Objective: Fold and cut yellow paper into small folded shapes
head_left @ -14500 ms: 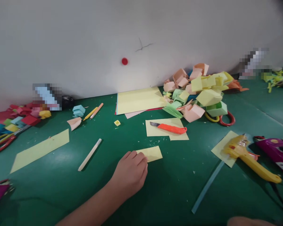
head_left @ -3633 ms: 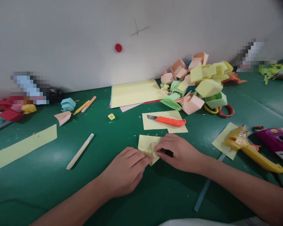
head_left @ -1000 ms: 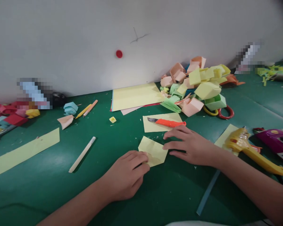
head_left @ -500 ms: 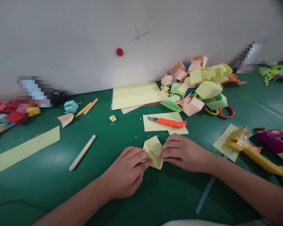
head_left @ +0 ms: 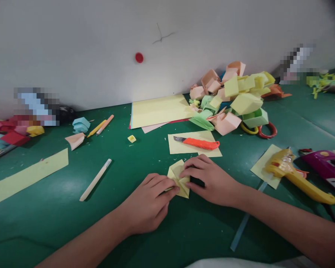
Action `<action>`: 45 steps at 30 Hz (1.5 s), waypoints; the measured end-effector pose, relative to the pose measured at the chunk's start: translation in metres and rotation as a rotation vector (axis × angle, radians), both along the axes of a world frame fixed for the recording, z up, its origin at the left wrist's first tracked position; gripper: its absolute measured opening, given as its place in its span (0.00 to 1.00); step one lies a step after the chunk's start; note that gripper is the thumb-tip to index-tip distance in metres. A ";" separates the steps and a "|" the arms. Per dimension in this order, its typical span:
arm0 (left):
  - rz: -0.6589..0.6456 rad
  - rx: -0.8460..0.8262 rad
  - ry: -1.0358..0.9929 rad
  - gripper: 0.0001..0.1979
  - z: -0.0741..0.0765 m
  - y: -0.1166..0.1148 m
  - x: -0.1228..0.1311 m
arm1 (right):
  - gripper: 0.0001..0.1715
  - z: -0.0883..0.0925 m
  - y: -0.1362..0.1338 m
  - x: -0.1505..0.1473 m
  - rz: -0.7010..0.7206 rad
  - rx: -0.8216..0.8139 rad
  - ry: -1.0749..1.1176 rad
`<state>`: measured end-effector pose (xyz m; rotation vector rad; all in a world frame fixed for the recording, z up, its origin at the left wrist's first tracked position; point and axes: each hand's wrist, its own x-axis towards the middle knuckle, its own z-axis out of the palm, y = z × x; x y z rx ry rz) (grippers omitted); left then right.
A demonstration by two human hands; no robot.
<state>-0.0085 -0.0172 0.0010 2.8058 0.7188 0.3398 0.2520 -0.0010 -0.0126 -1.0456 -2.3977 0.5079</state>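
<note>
A small folded yellow paper [head_left: 179, 178] lies on the green mat [head_left: 72, 223] in front of me. My left hand [head_left: 149, 203] is curled, its fingertips pressing the paper's left edge. My right hand [head_left: 212, 180] comes in from the right, fingers bent and pressing down on the paper's right flap. Both hands hold the paper flat against the mat. Just beyond them an orange utility knife [head_left: 198, 143] rests on a yellow sheet [head_left: 184, 148].
A heap of folded paper boxes [head_left: 234, 102] sits against the white wall, with scissors [head_left: 264, 131] at its foot. A yellow glue gun [head_left: 296, 175] and a purple tool [head_left: 326, 167] lie right. A glue stick [head_left: 95, 179], a yellow strip [head_left: 28, 176] and pencils [head_left: 100, 125] lie left.
One second ago my right hand lay open beside the flatter paper. Since then it has folded a flap over and now presses it down; the paper looks smaller. My left hand stayed put.
</note>
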 end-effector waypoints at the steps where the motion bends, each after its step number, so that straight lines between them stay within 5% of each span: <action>1: -0.002 0.005 0.000 0.19 0.000 0.000 0.000 | 0.09 0.000 -0.001 -0.001 -0.012 -0.004 0.001; 15: -0.036 -0.026 0.152 0.27 0.007 0.001 0.002 | 0.01 0.002 -0.001 -0.009 -0.098 -0.066 0.026; 34: -0.042 0.042 0.170 0.29 0.006 0.000 0.004 | 0.04 0.001 -0.001 -0.013 -0.145 -0.068 -0.003; 45: -0.033 0.005 0.188 0.28 0.005 0.001 0.002 | 0.02 0.014 0.010 0.004 0.069 -0.278 0.042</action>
